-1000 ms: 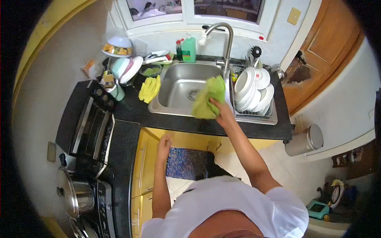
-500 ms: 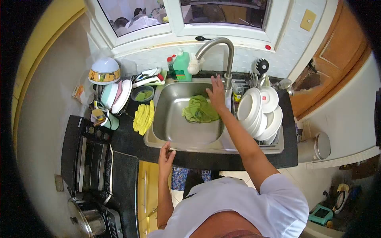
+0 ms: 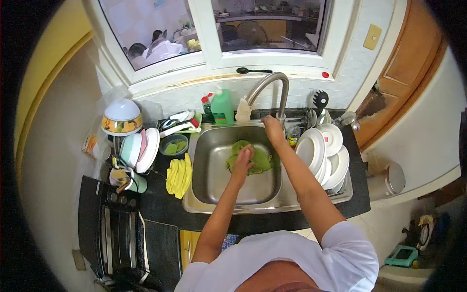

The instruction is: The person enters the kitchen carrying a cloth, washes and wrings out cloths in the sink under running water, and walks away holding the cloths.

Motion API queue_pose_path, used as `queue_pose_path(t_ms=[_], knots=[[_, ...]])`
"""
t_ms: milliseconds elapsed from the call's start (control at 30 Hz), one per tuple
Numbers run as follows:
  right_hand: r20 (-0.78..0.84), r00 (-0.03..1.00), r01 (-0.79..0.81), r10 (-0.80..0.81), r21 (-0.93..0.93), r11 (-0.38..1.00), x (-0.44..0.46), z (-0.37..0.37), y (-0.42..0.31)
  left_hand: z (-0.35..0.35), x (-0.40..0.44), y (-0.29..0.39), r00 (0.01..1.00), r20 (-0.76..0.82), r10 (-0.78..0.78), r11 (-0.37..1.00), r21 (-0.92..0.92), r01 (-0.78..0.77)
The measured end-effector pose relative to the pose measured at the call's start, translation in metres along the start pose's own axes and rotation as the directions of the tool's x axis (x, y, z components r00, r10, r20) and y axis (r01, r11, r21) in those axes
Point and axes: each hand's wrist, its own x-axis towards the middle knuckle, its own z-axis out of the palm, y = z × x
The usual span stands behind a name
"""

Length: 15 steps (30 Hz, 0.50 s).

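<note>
A crumpled green cloth [image 3: 260,163] lies in the stainless steel sink [image 3: 209,190]. My left hand [image 3: 242,163] is over the cloth, fingers stretched loosely and apart; whether they touch it I cannot tell. At the back rim, my right hand [image 3: 273,127] is closed beside the base of the curved faucet [image 3: 283,92], seemingly on its handle, which the hand hides. A pale cover wraps the spout end [image 3: 243,110]. No water stream shows.
Yellow gloves [image 3: 178,176] and a bowl of green sponges [image 3: 174,145] sit left of the sink. Behind it stands a green soap bottle [image 3: 222,108]. White plates [image 3: 311,151] fill the rack on the right. A bowl stack [image 3: 121,117] and a toaster oven [image 3: 116,233] are further left.
My left hand has moved from the sink's front edge up over the cloth. My right hand's fingers, spread before, have curled in at the faucet base. The view has tilted up slightly.
</note>
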Motion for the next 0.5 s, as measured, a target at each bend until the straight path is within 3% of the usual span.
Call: queue_pose_path(t_ms=[67,100,133,200,233,333,400,433,467,500], knots=[[-0.071,0.997,0.021,-0.017,0.050,0.999,-0.016,-0.005,-0.007,-0.002,0.022,-0.011,0.998,-0.008,-0.068,0.971,-0.230,0.064],[0.010,1.000,-0.027,0.027,0.020,0.999,-0.025,-0.005,-0.009,-0.005,0.034,-0.022,0.996,0.002,-0.094,0.927,-0.365,0.089],[-0.018,1.000,-0.014,0.014,0.031,0.999,-0.032,-0.005,-0.011,-0.008,0.044,-0.032,0.992,0.012,-0.124,0.862,-0.494,0.114],[-0.078,0.997,0.015,-0.011,0.051,0.999,-0.043,-0.004,-0.016,-0.012,0.065,-0.046,0.984,-0.023,-0.176,0.804,-0.580,0.130],[0.031,0.999,-0.025,0.023,0.060,0.998,-0.046,-0.001,-0.011,-0.013,0.072,-0.053,0.980,-0.033,-0.198,0.774,-0.619,0.136],[0.035,0.987,-0.158,0.156,0.090,0.983,-0.055,0.029,0.003,-0.021,0.092,-0.065,0.972,0.070,-0.226,0.601,-0.775,0.195],[0.018,0.999,-0.042,0.043,-0.061,0.997,-0.058,0.032,0.003,-0.021,0.102,-0.067,0.988,0.038,-0.152,0.692,-0.710,0.134],[0.164,0.939,-0.328,0.302,0.162,0.931,-0.053,0.022,-0.011,-0.029,0.110,-0.070,0.984,0.141,-0.113,0.593,-0.785,0.180],[0.199,0.962,-0.204,0.189,0.062,0.977,-0.057,0.027,-0.002,-0.035,0.116,-0.075,0.969,0.235,-0.072,0.477,-0.845,0.240],[0.226,0.934,-0.310,0.276,0.128,0.942,-0.051,0.029,-0.003,-0.029,0.112,-0.065,0.971,0.187,-0.150,0.515,-0.824,0.238]])
